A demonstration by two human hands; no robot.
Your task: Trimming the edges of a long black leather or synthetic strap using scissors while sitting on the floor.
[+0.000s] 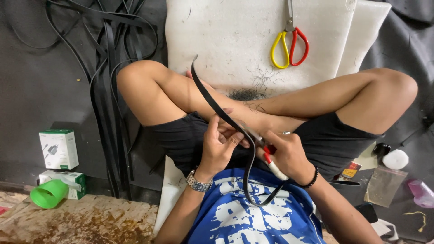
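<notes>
- The left hand (220,143), a metal wristwatch (198,183) on its wrist, pinches a thin black strap (212,97) between thumb and fingers, over the person's lap.
- The right hand (289,156), a black beaded bracelet (313,177) on its wrist, is closed around a small tool with a red-and-white handle (273,163), its tip meeting the strap just beside the left fingers.
- From the hands, the strap rises up and away to the left past the knee, while its other end loops down over the blue printed shirt (253,217) below them.
- Beyond the hands, across the crossed legs, lies a white cutting board (235,36); scissors with one yellow and one red handle (290,45) rest on it, up and to the right.
- Far left of the hands, loose black strips (108,68) trail over the dark floor.
- Lower left stand two white-and-green boxes (58,149) and a green plastic cup (49,193).
- Right of the right hand sit a clear plastic bag (384,183) and a round white object (395,159).
</notes>
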